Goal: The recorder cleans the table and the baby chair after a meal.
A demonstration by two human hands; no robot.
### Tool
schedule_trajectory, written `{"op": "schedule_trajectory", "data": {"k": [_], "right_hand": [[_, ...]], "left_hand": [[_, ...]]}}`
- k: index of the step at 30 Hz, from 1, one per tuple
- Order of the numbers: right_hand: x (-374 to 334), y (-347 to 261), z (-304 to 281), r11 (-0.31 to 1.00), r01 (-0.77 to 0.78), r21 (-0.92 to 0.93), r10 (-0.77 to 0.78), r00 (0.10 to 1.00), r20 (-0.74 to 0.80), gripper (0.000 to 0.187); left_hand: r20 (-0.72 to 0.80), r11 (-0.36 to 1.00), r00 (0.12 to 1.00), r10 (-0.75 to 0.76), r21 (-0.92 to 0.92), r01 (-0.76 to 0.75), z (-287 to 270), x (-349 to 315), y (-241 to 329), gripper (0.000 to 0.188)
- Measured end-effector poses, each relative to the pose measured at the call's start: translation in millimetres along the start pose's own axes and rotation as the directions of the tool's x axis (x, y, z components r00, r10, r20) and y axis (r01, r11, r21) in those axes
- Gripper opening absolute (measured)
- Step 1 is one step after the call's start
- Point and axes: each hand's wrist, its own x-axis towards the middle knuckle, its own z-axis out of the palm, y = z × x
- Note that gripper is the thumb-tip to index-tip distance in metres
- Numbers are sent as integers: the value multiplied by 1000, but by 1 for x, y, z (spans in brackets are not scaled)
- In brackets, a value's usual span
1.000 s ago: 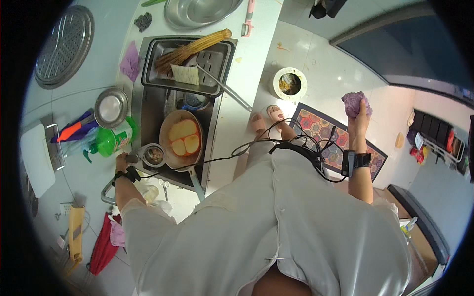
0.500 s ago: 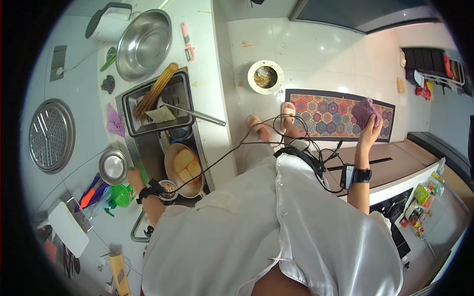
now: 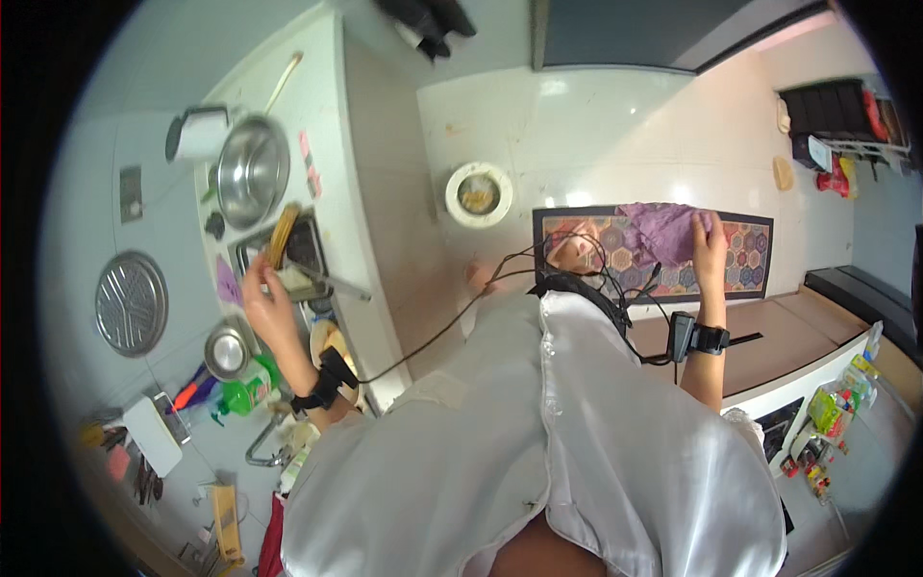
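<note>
Right hand [image 3: 710, 246] grasps purple cloth [image 3: 660, 234], right of frame; left hand [image 3: 269, 296], left of frame, loosely unclenched near dark tray [image 3: 309, 242].

The purple cloth [image 3: 660, 234] looks matt, the metal basin [image 3: 252, 175] smooth and glossy.

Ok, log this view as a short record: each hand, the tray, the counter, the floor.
Left hand: open, nothing seen in it; near the tray, contact unclear
Right hand: holds a purple cloth, which hangs down
Tray: brush in it; a metal handle juts past its rim
Counter: steel bowl, pink peeler, second purple cloth
Floor: patterned mat, white round bin
</note>
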Motion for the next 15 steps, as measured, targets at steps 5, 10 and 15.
{"op": "schedule_trajectory", "data": {"k": [5, 10, 15], "right_hand": [[39, 11, -61, 993, -83, 80, 79, 995, 57, 20], [61, 60, -125, 994, -80, 75, 88, 990, -106, 25], [75, 124, -178, 992, -112, -64, 70, 883, -464, 20]], "left_hand": [[286, 969, 930, 231, -150, -195, 64, 18, 154, 21], [347, 834, 770, 535, -363, -416, 130, 49, 298, 18], [354, 679, 588, 727, -497, -540, 183, 88, 428, 17]]}}
